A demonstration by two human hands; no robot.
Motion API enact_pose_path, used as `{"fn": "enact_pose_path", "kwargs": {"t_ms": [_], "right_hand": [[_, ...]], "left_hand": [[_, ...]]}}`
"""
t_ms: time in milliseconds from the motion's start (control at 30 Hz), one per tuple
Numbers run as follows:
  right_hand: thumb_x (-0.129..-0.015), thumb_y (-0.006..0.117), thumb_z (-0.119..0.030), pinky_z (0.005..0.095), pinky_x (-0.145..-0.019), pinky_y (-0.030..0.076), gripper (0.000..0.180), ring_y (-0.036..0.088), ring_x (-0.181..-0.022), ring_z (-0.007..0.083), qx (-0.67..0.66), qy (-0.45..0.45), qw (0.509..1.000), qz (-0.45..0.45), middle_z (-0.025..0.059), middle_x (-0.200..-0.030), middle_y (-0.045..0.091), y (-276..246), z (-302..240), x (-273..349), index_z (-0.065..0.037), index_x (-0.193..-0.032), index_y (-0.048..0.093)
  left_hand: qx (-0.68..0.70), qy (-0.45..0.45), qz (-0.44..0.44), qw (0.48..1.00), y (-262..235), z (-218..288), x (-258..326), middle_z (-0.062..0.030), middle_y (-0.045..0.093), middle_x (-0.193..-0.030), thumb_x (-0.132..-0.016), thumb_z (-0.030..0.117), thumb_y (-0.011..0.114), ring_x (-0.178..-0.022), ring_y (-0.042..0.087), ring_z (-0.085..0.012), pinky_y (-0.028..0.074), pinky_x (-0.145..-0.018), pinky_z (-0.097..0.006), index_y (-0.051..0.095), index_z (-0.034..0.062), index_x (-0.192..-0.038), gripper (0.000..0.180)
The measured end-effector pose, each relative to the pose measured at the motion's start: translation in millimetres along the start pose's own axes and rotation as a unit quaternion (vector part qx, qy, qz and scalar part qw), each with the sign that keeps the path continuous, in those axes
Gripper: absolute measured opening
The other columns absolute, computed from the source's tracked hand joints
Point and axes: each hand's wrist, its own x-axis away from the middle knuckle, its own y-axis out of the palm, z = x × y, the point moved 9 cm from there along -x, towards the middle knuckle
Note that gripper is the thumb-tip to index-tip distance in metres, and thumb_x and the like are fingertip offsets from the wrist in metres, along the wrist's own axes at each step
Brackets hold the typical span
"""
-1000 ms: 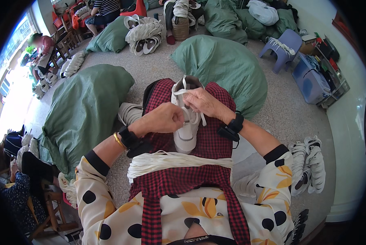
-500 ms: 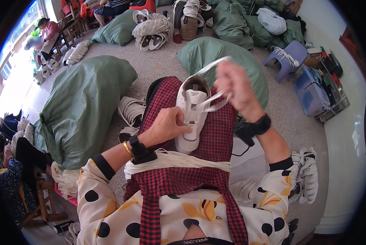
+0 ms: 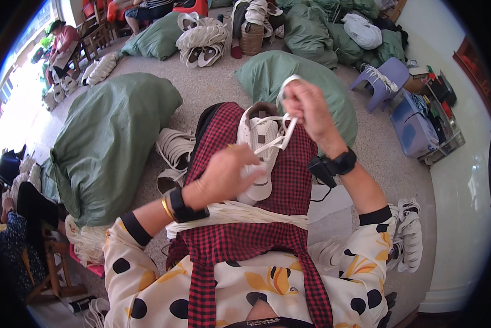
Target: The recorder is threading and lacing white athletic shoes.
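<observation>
A white sneaker point(image 3: 260, 185) lies on my lap over a red-and-black checked apron point(image 3: 292, 186), its toe toward me. My right hand point(image 3: 312, 112) is closed on a flat white shoelace point(image 3: 283, 141), raised beyond the shoe's right side. The lace loops above the fist and runs down to the shoe's lower eyelets. Over the shoe's left front hovers my left hand point(image 3: 226, 174), slightly blurred, with thumb and fingers apart; whether it touches the shoe is unclear. A bundle of white laces point(image 3: 240, 214) lies across my lap, nearer my body.
Large green sacks point(image 3: 111, 142) stand to the left and ahead point(image 3: 305, 82). Nested white shoes point(image 3: 174, 150) sit beside my left leg, more shoes point(image 3: 410, 235) at right. A purple stool point(image 3: 385, 82) and a plastic bin point(image 3: 412, 123) stand far right. Other people sit at the left.
My left hand has lifted off the shoe's front and its fingers have opened. My right hand has lowered slightly, and the lace now crosses the shoe's lower eyelets.
</observation>
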Motion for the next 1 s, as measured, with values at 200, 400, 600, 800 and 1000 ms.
{"fn": "enact_pose_path", "kwargs": {"t_ms": [200,400,600,800,1000], "right_hand": [[-0.101,0.046,-0.024,0.0224,-0.043,0.024,0.03,0.032,-0.048,0.0034,-0.001,-0.031,0.999,-0.017,-0.0071,-0.06,0.034,25,-16,-32,-0.009,-0.074,0.046],[-0.099,0.049,-0.023,0.0227,-0.044,0.025,0.029,0.033,-0.048,0.0038,0.111,-0.192,0.975,0.001,-0.0068,-0.059,0.036,68,-38,-86,-0.009,-0.073,0.049],[-0.105,0.042,-0.027,0.0205,-0.045,0.031,0.03,0.048,-0.055,0.0057,0.016,-0.059,0.989,-0.132,-0.0034,-0.065,0.048,74,-66,-73,-0.007,-0.086,0.053],[-0.106,0.039,-0.027,0.0204,-0.045,0.031,0.029,0.052,-0.061,0.0086,0.031,-0.17,0.978,-0.118,0.001,-0.075,0.056,49,-175,-52,-0.006,-0.095,0.056],[-0.107,0.039,-0.03,0.0205,-0.047,0.032,0.029,0.06,-0.067,0.0092,0.121,-0.256,0.958,-0.044,0.0033,-0.083,0.065,34,-271,-47,-0.009,-0.095,0.056]], "left_hand": [[-0.207,0.201,-0.186,0.939,74,18,26,-0.0083,0.061,-0.1,-0.079,0.024,0.074,-0.115,0.053,-0.0306,0.049,-0.094,-0.039,0.069,0.0025,-0.089,0.024],[-0.23,0.185,-0.215,0.931,83,11,25,-0.0057,0.06,-0.1,-0.081,0.019,0.073,-0.113,0.055,-0.0289,0.051,-0.093,-0.038,0.07,0.0047,-0.086,0.015],[0.117,-0.037,0.011,0.992,-18,-32,-3,-0.0098,0.073,-0.089,-0.087,0.005,0.069,-0.086,0.069,-0.0202,0.055,-0.078,-0.031,0.072,-0.0009,-0.098,0.013],[0.213,-0.037,0.042,0.976,-62,-37,-69,-0.0039,0.072,-0.092,-0.1,0.021,0.058,-0.082,0.059,-0.0067,0.049,-0.071,-0.026,0.072,-0.0004,-0.105,0.026],[0.23,0.05,-0.04,0.971,-108,86,-150,-0.0006,0.07,-0.092,-0.104,0.036,0.049,-0.081,0.055,-0.0038,0.045,-0.065,-0.022,0.073,0.0033,-0.107,0.041]]}}
